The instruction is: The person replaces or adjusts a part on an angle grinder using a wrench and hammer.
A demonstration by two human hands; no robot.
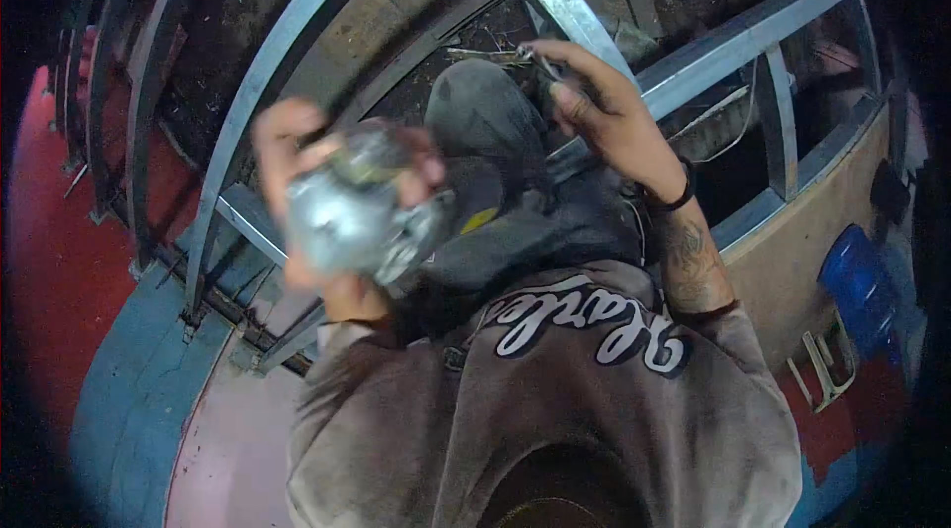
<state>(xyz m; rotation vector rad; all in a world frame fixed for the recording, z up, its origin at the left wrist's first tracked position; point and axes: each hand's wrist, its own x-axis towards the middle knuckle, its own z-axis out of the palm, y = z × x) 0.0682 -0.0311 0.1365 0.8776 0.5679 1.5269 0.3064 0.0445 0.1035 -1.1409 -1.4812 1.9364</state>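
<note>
From here I see the left hand [297, 157] wrapped around a blurred silvery bundle [342, 226], held up left of the knee [480, 107]. The right hand's [614, 122] grip is nearly closed, a small shiny piece [525, 52] pinched at its fingertips, near the metal frame [684, 74].

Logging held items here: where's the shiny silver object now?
The shiny silver object is left of centre in the head view, in the left hand, below and left of the knee.
</note>
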